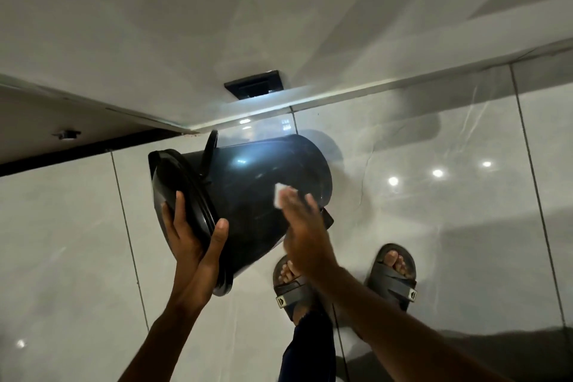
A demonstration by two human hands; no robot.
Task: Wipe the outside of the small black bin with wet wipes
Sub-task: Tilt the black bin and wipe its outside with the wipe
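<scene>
The small black bin (248,183) hangs in the air, tipped on its side, with its lidded top to the left and its base to the right. My left hand (192,242) grips the lid end, fingers over the lid (176,183) and thumb on the bin's wall. My right hand (302,226) lies flat against the lower right of the bin's side and presses a white wet wipe (280,195) onto it. Only a corner of the wipe shows past my fingertips. The hand is blurred.
Glossy light floor tiles (434,195) lie below, with my two feet in dark sandals (392,276) at the lower right. A white wall (217,25) rises behind the bin, with a black socket plate (254,84) low on it. A dark gap (77,149) runs at the left.
</scene>
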